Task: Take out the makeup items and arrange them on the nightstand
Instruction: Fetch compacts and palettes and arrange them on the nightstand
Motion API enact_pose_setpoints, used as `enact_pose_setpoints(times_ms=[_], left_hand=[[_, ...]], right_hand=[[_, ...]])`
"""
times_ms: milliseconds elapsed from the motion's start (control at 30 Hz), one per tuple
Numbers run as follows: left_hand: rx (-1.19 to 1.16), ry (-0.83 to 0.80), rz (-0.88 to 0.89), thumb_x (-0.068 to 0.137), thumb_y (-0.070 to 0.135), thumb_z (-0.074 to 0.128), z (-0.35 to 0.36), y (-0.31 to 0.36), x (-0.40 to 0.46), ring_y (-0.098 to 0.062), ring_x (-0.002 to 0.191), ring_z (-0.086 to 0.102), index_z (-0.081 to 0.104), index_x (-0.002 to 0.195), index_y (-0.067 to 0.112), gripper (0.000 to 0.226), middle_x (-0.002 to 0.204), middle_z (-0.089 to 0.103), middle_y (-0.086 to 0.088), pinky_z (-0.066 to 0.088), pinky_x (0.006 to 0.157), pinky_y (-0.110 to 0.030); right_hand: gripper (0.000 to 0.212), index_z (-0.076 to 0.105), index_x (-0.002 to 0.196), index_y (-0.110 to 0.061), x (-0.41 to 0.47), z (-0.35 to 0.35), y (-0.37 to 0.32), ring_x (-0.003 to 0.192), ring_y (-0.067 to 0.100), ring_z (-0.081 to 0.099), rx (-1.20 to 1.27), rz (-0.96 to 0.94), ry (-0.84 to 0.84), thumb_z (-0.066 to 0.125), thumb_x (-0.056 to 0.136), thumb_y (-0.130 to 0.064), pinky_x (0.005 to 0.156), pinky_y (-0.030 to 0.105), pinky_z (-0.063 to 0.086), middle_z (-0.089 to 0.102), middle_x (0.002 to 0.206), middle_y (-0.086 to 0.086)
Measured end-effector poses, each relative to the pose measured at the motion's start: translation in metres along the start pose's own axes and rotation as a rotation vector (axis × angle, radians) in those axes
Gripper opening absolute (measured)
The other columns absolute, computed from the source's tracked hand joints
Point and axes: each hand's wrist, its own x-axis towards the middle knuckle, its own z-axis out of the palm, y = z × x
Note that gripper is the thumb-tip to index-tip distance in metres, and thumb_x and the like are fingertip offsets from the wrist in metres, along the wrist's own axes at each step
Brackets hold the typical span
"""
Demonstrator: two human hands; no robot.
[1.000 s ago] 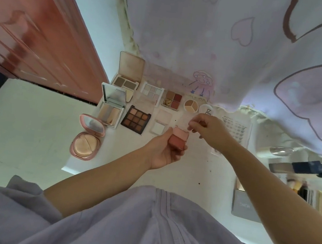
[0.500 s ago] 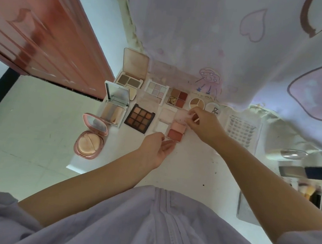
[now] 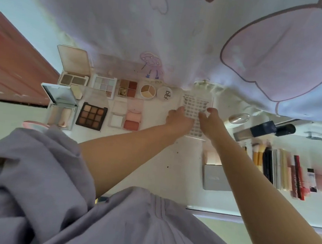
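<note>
The clear lash tray (image 3: pixel 194 113) was flanked on the nightstand (image 3: pixel 152 160), its long axis lying away from the body, gripped at its left edge by the left hand (image 3: pixel 178 120) and at its right by the right hand (image 3: pixel 211 123).

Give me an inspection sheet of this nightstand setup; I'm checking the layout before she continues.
Surface: white nightstand, dark specks.
Job's things: open palettes in rows, among them nine-pan palette, blush duo, round trio pot; clear lash tray at both hands.
Clutter: brushes and pencils lined up at right; grey box.
Hands: left hand and right hand grip the tray's sides.
Cables: nothing seen.
Surroundings: printed bedsheet, red-brown door.
</note>
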Motion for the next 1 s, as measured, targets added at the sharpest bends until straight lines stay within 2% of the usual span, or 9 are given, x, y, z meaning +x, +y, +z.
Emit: enact_pose_setpoints(times_ms=[100, 167, 267, 333, 500, 700, 867, 933, 1000], left_hand=[[0.04, 0.043, -0.017, 0.085, 0.034, 0.057, 0.002, 0.001, 0.0, -0.031, 0.125, 0.04, 0.025, 0.145, 0.024, 0.069, 0.138, 0.035, -0.012, 0.039, 0.103, -0.045], [-0.028, 0.021, -0.01, 0.081, 0.048, 0.063, -0.002, 0.0, -0.004, -0.03, 0.129, 0.036, 0.017, 0.147, 0.027, 0.083, 0.143, 0.031, -0.011, 0.036, 0.106, -0.044], [-0.105, -0.104, 0.009, 0.06, 0.074, 0.065, -0.007, 0.001, -0.026, -0.027, 0.127, 0.043, 0.007, 0.147, 0.038, 0.11, 0.146, 0.033, -0.006, 0.04, 0.102, -0.04], [-0.16, -0.169, 0.014, 0.047, 0.079, 0.064, -0.012, -0.001, -0.04, -0.024, 0.125, 0.047, 0.005, 0.145, 0.045, 0.12, 0.145, 0.039, -0.003, 0.042, 0.101, -0.043], [-0.357, -0.296, 0.068, 0.083, 0.046, 0.064, -0.038, -0.028, -0.069, -0.024, 0.117, 0.052, 0.008, 0.147, 0.042, 0.084, 0.134, 0.048, 0.001, 0.042, 0.098, -0.042], [-0.465, -0.299, 0.166, 0.091, 0.033, 0.054, -0.072, -0.072, -0.12, -0.018, 0.112, 0.055, 0.022, 0.144, 0.043, 0.063, 0.124, 0.054, 0.008, 0.044, 0.1, -0.047], [-0.552, -0.368, 0.183, 0.087, 0.037, 0.052, -0.106, -0.121, -0.153, -0.029, 0.121, 0.052, 0.045, 0.132, 0.043, 0.046, 0.132, 0.054, -0.004, 0.046, 0.098, -0.053], [-0.631, -0.362, 0.144, 0.088, 0.035, 0.051, -0.122, -0.141, -0.164, -0.032, 0.12, 0.052, 0.054, 0.124, 0.038, 0.036, 0.127, 0.056, -0.008, 0.045, 0.098, -0.054], [-0.718, -0.258, 0.077, 0.094, 0.028, 0.044, -0.141, -0.163, -0.173, -0.033, 0.117, 0.054, 0.054, 0.122, 0.033, 0.03, 0.123, 0.057, -0.009, 0.047, 0.096, -0.052]], right_hand=[[0.051, 0.024, 0.146, -0.009, 0.003, -0.01, 0.0, 0.119, 0.028, 0.05, 0.166, 0.048, 0.023, 0.035, 0.099, -0.023, 0.092, 0.031, 0.04, 0.046, 0.138, 0.014], [0.047, 0.031, 0.142, -0.011, -0.003, -0.016, 0.001, 0.116, 0.029, 0.054, 0.258, 0.05, 0.012, 0.037, 0.097, -0.023, 0.097, 0.041, 0.046, 0.052, 0.132, 0.013], [0.029, 0.051, 0.12, -0.015, -0.027, -0.021, 0.0, 0.099, 0.024, 0.063, 0.408, -0.019, -0.101, 0.036, 0.1, -0.029, 0.073, 0.036, 0.055, 0.062, 0.113, 0.008], [0.031, 0.054, 0.12, -0.02, -0.047, -0.024, 0.001, 0.092, 0.018, 0.066, 0.505, -0.071, -0.243, 0.036, 0.101, -0.036, 0.067, 0.029, 0.053, 0.066, 0.109, 0.003], [0.051, 0.043, 0.137, -0.034, -0.076, -0.009, 0.009, 0.11, 0.023, 0.064, 0.609, -0.134, -0.567, 0.046, 0.09, -0.054, 0.092, 0.043, 0.053, 0.062, 0.125, 0.007], [0.068, 0.033, 0.14, -0.045, -0.113, 0.038, -0.005, 0.108, 0.028, 0.064, 0.668, -0.196, -0.669, 0.059, 0.079, -0.052, 0.079, 0.042, 0.055, 0.06, 0.125, 0.008], [0.089, 0.04, 0.141, -0.021, -0.142, 0.077, 0.008, 0.12, 0.039, 0.052, 0.8, -0.229, -0.848, 0.071, 0.068, -0.06, 0.099, 0.062, 0.04, 0.051, 0.134, 0.016], [0.075, 0.044, 0.138, -0.012, -0.154, 0.087, 0.017, 0.119, 0.036, 0.052, 0.95, -0.184, -0.905, 0.065, 0.078, -0.051, 0.098, 0.055, 0.044, 0.051, 0.133, 0.017], [0.049, 0.052, 0.13, -0.01, -0.16, 0.1, 0.029, 0.11, 0.029, 0.062, 1.045, -0.049, -0.759, 0.051, 0.09, -0.036, 0.084, 0.04, 0.056, 0.059, 0.126, 0.016]])
